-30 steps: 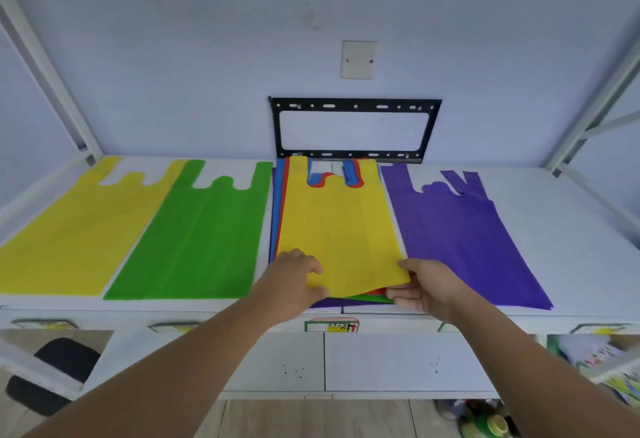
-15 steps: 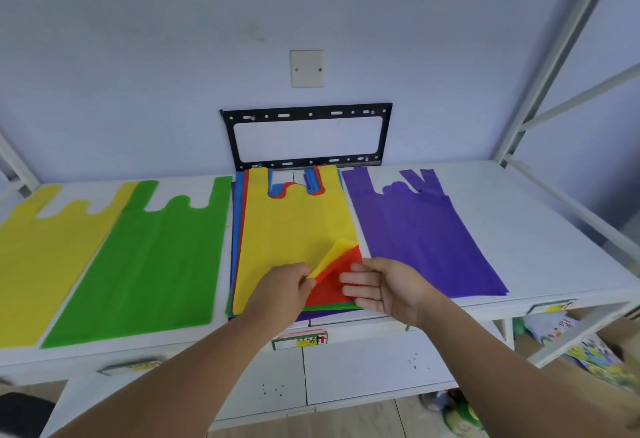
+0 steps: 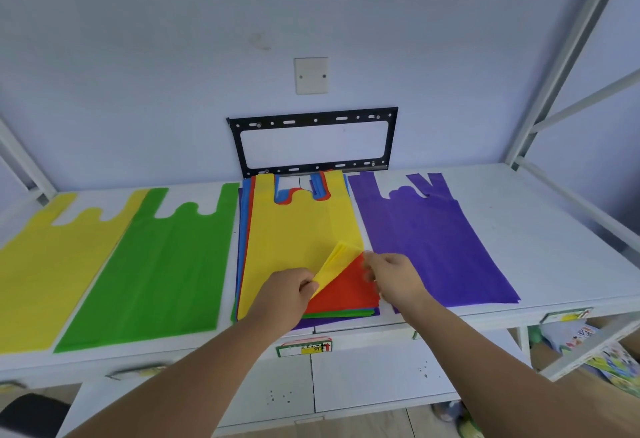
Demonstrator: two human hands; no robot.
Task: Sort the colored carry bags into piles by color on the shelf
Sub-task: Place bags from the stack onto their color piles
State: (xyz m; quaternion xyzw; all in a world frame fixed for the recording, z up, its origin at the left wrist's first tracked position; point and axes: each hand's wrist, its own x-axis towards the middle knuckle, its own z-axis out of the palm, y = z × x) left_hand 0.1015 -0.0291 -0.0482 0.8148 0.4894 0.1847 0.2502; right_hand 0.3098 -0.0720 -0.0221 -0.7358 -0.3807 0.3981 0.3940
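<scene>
A mixed stack of bags (image 3: 298,229) lies in the middle of the white shelf (image 3: 519,223), a yellow bag on top. My left hand (image 3: 287,295) pinches that yellow bag's near right corner (image 3: 334,264) and folds it up and back. A red bag (image 3: 346,288) shows beneath it, with blue, green and purple edges under that. My right hand (image 3: 394,278) hovers over the red bag beside the lifted corner, fingers loosely apart and blurred. A single yellow bag (image 3: 45,264) lies at far left, a green bag (image 3: 162,257) beside it, a purple bag (image 3: 426,240) right of the stack.
A black metal bracket (image 3: 313,141) and a white wall plate (image 3: 311,75) are on the wall behind the stack. White shelf posts rise at left and right (image 3: 568,56). Printed packages (image 3: 588,344) sit on a lower shelf at right. A dark seat (image 3: 31,413) is at bottom left.
My left hand has peeled the yellow bag's near right corner up off the stack, baring the red bag. My right hand let go of the stack's corner and now hovers beside it.
</scene>
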